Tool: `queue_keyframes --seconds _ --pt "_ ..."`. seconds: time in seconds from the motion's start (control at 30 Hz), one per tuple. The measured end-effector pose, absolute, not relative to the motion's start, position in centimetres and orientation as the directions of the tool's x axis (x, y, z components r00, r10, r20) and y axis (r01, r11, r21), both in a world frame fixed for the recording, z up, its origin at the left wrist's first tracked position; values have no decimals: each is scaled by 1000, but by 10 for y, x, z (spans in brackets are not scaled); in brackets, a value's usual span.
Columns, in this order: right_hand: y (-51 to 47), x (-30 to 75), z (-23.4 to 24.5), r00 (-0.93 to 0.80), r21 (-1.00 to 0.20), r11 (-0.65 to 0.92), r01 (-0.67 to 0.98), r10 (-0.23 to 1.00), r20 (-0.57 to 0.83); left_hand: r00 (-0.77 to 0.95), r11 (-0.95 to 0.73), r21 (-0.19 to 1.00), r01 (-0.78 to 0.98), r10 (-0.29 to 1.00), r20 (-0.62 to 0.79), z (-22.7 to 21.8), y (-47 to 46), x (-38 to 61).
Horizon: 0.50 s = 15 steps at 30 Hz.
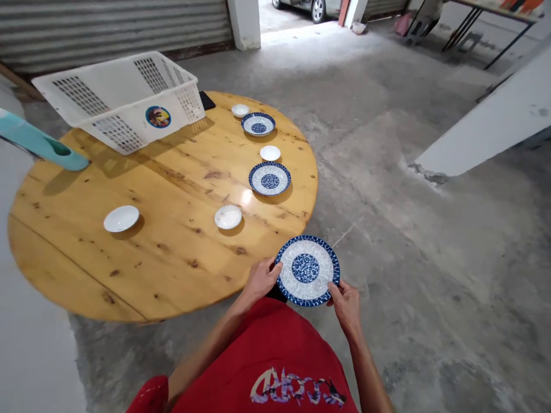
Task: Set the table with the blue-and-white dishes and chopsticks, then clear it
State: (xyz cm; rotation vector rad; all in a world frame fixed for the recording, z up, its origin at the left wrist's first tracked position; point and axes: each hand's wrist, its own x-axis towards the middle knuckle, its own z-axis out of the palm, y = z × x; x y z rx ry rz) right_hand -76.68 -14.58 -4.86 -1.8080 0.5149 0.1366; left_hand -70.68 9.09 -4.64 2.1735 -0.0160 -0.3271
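Note:
A blue-and-white patterned plate (306, 269) is held up in front of my body, just off the near right edge of the round wooden table (172, 269). My left hand (262, 278) grips its left rim, thumb on top. On the opposite side, my right hand (345, 301) pinches the lower right rim. Closest to the held plate on the table is a small white dish (228, 217). Beyond it lie a second blue-rimmed plate (270, 179) and a small white bowl (270, 153). Farther back are another blue-rimmed plate (258, 124) and a small white bowl (240, 110).
A white plastic basket (129, 117) stands at the table's back left, with a dark flat object (206, 101) beside it. A white bowl (121, 219) sits on the left part. A turquoise object (47, 140) rises at the left edge. A pillar (482, 120) stands right.

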Motion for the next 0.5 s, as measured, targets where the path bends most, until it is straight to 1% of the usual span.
queue_keyframes --seconds 0.1,0.27,0.4,0.5 --pt "-155 -714 -38 909 -864 -301 -403 -236 -342 970 -564 811 154 -67 -232 -46 83 -669" --pt "-159 -612 -21 926 -832 -411 -373 -106 -362 958 -543 795 271 71 -279 -39 81 -603" --pt "-151 -536 -22 932 -836 -448 -317 13 -361 954 -519 801 299 150 -260 -35 90 -559" --pt "-140 -494 -28 938 -849 -453 -274 69 -340 953 -530 794 299 211 -218 -35 99 -531"
